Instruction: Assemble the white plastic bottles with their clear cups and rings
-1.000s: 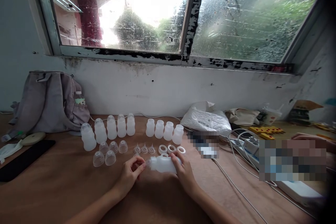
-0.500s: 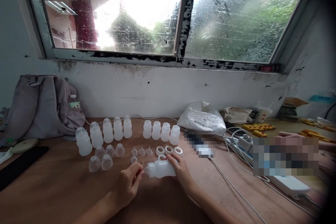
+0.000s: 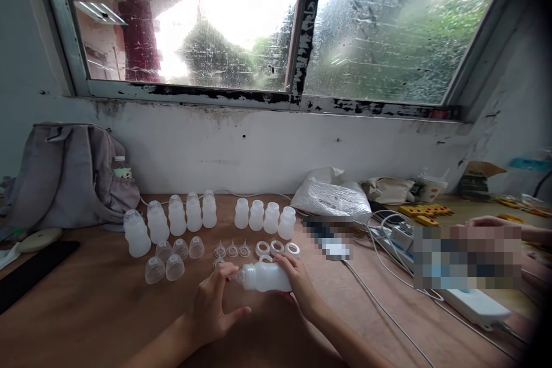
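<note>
My right hand (image 3: 303,284) grips the base end of a frosted white baby bottle (image 3: 268,278), which lies on its side with its neck toward the left. A clear nipple (image 3: 242,276) shows at the neck. My left hand (image 3: 212,302) is open, thumb spread from the fingers, its fingertips close to the nipple; whether they touch it I cannot tell. Just beyond the hands are several loose clear nipples (image 3: 232,249) and several white collar rings (image 3: 277,247). Several clear dome caps (image 3: 175,267) rest to the left.
Several capped bottles (image 3: 177,218) stand at the back left, several uncapped ones (image 3: 257,217) at the back centre. A grey backpack (image 3: 71,175) leans at the left wall. A silver package (image 3: 334,192), cables and a power strip (image 3: 476,305) lie right, near another person's hand (image 3: 487,236).
The thumb of my left hand has moved down and away from its fingers, opening the pinch at the nipple. My right hand keeps holding the bottle, which has barely moved.
</note>
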